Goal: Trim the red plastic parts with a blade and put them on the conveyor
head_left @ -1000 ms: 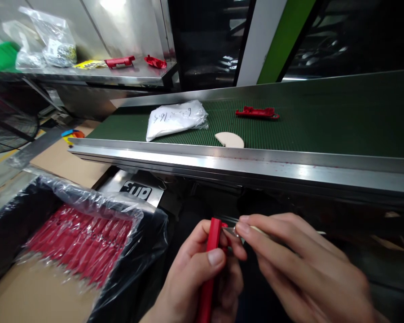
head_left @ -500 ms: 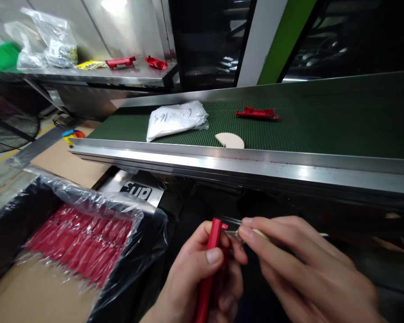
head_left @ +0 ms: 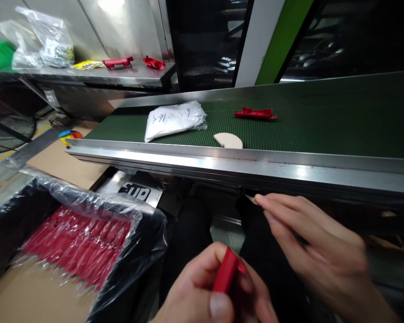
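My left hand (head_left: 202,287), low in the middle, is closed around a red plastic part (head_left: 226,269), thumb pressed along its side. The lower end of this part is hidden by my fingers. Up and to the right, my right hand (head_left: 309,237) pinches a small knife (head_left: 250,198) between thumb and fingertips; only its thin pointed blade shows, aimed left. Knife and red part are apart. Beyond the hands, another red plastic part (head_left: 256,114) lies on the green conveyor belt (head_left: 299,130), near a pale disc with a wedge cut out (head_left: 228,140).
A white plastic bag (head_left: 175,120) with handwriting lies on the belt. The conveyor's metal rail (head_left: 188,153) crosses in front of me. At left stands a box lined with clear plastic (head_left: 155,224), holding wrapped red parts (head_left: 81,242). A steel shelf (head_left: 138,79) carries bags and red pieces.
My right hand has drawn the knife away from the red part, up and slightly right. My left hand has lowered with the part, whose top end now tilts toward me.
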A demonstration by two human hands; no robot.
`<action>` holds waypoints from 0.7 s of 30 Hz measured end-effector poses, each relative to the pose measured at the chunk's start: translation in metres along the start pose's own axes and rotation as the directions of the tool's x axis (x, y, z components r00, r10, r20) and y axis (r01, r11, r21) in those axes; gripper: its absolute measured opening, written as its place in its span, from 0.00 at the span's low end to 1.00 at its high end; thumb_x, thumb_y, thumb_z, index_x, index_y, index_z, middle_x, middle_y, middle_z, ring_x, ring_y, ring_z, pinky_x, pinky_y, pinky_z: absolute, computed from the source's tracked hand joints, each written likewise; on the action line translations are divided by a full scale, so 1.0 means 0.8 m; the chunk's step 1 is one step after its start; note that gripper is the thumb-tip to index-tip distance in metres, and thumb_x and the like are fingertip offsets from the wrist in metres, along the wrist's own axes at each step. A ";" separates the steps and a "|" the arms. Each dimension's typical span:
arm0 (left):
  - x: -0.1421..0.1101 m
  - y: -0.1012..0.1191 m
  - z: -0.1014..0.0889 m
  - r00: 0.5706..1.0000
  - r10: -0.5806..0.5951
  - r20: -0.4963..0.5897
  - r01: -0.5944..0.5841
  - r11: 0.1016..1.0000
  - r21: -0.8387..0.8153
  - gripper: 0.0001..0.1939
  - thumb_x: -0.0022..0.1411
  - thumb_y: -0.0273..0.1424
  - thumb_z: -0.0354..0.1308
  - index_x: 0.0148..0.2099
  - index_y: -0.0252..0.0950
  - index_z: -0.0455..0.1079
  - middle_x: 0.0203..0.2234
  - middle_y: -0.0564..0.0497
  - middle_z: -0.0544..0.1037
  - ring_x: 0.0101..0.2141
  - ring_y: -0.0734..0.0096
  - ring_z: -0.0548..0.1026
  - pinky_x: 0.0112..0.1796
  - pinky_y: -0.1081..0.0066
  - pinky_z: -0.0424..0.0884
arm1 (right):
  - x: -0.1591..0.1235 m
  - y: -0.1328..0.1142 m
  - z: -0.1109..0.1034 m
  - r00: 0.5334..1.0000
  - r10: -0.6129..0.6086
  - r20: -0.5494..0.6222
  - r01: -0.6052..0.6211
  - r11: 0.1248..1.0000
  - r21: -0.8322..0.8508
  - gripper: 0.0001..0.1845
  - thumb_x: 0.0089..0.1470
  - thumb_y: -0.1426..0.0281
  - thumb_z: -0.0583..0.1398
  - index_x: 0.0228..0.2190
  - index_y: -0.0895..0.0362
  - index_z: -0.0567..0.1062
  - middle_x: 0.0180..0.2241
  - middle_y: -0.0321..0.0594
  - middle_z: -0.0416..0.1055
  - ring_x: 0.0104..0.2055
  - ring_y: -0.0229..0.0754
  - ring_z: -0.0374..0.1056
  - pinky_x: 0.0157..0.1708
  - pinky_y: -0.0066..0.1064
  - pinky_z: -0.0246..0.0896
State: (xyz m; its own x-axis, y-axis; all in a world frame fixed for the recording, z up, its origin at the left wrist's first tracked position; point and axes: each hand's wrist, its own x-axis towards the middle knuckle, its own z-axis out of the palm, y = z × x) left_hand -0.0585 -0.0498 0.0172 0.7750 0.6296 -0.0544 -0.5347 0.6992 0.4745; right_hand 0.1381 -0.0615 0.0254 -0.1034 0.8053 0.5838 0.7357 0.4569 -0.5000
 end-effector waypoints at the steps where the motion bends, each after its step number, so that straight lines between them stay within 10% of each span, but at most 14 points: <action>1: 0.000 0.001 0.001 1.000 0.015 0.002 -0.015 0.998 -0.053 0.12 0.62 0.38 0.59 0.40 0.34 0.68 0.33 0.44 0.77 0.22 0.79 0.69 0.23 0.82 0.64 | 0.000 0.000 -0.002 1.000 0.015 0.015 -0.016 1.000 0.026 0.21 0.56 0.84 0.58 0.51 0.59 0.73 0.47 0.43 0.71 0.47 0.39 0.69 0.46 0.33 0.65; 10: -0.013 0.000 -0.008 0.976 -0.165 -0.140 0.107 0.931 -0.349 0.21 0.66 0.41 0.49 0.41 0.28 0.73 0.26 0.38 0.80 0.28 0.66 0.79 0.29 0.78 0.69 | 0.005 -0.009 -0.009 0.942 -0.254 0.218 0.254 0.967 0.025 0.20 0.57 0.81 0.56 0.50 0.57 0.71 0.48 0.45 0.70 0.46 0.46 0.64 0.41 0.39 0.64; 21: -0.016 -0.005 -0.010 0.953 -0.264 -0.151 0.197 0.914 -0.354 0.22 0.63 0.44 0.47 0.39 0.30 0.73 0.18 0.44 0.75 0.15 0.73 0.65 0.19 0.78 0.54 | 0.001 -0.005 0.001 0.948 -0.285 0.142 0.289 0.957 -0.010 0.19 0.58 0.82 0.54 0.49 0.56 0.72 0.48 0.46 0.71 0.47 0.48 0.64 0.43 0.45 0.60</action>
State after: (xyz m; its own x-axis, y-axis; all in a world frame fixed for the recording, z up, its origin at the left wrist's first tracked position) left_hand -0.0691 -0.0578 0.0090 0.8286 0.4664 -0.3098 -0.4552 0.8833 0.1122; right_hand 0.1345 -0.0623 0.0274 -0.4029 0.6868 0.6050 0.6808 0.6666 -0.3034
